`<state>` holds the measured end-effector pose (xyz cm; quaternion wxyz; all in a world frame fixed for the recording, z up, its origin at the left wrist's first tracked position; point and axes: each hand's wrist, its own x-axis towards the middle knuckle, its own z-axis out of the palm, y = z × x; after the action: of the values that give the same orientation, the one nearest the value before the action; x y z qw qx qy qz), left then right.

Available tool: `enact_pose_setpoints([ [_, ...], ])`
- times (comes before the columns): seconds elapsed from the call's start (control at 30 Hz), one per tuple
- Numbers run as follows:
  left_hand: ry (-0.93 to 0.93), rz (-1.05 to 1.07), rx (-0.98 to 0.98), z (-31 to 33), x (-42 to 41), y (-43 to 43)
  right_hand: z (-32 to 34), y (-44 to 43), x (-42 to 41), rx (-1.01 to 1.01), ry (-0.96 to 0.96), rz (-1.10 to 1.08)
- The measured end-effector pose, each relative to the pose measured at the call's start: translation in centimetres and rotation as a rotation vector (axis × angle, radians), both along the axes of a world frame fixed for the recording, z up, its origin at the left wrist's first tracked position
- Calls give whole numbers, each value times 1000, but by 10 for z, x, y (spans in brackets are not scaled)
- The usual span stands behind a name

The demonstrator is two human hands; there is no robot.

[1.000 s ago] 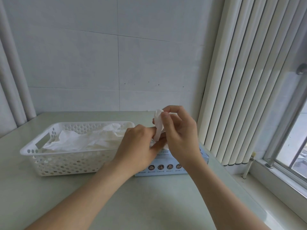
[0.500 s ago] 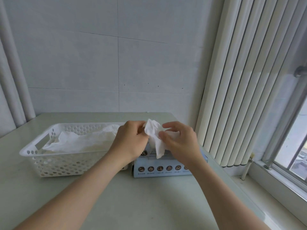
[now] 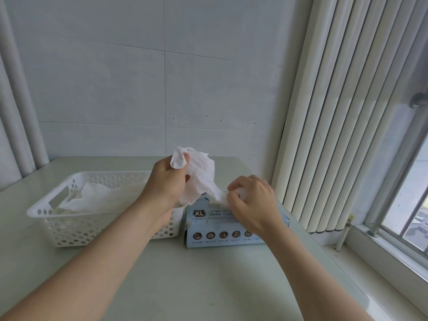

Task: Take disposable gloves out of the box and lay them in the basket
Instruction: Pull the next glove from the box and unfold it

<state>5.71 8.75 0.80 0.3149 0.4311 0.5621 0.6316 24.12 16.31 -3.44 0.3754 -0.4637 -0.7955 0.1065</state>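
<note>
The left hand (image 3: pixel 165 181) grips a white glove (image 3: pixel 199 179), raised above the box (image 3: pixel 208 230). The right hand (image 3: pixel 252 202) pinches the glove's lower end at the box top. More gloves (image 3: pixel 99 198) lie in the basket (image 3: pixel 69 228) beside it.

I see the left hand (image 3: pixel 167 181) has lifted away from the right, carrying the pinched top of the glove (image 3: pixel 201 176) up and toward the basket (image 3: pixel 37 210). The right hand (image 3: pixel 253 203) has dropped onto the top of the box (image 3: pixel 222 236), gripping the glove's lower end, so the glove now stretches at a slant between them.
</note>
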Motion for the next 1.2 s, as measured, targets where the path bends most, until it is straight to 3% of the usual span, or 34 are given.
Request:
enact_pose_setpoints([
  [0.1,-47,-3,-16,5,0,-2,0,-3,-1,-6,-74,15],
  [0.2,-80,-8,-9,9,2,-2,1,-8,-2,143,-124,0],
  [0.3,-134,-42,-12,10,0,0,6,-15,-6,339,-8,74],
  [0.37,-178,-83,-19,12,-3,1,7,-17,-13,361,37,96],
  [0.43,-214,-118,-49,16,-7,-1,5,-20,-18,320,130,118],
  [0.53,-213,-126,-93,19,-14,-2,10,-25,-18,189,431,163],
  [0.63,-44,0,-97,17,-18,-4,26,-37,-14,-118,764,302],
  [0.7,158,97,-109,16,-19,-5,33,-39,-13,-269,858,343],
  [0.83,432,89,-13,18,-14,-9,34,-36,-14,-460,955,401],
  [1.0,416,-261,135,26,4,-17,29,-34,-17,-439,904,387],
  [1.2,464,-161,111,14,4,-10,30,-37,-18,-394,856,479],
])
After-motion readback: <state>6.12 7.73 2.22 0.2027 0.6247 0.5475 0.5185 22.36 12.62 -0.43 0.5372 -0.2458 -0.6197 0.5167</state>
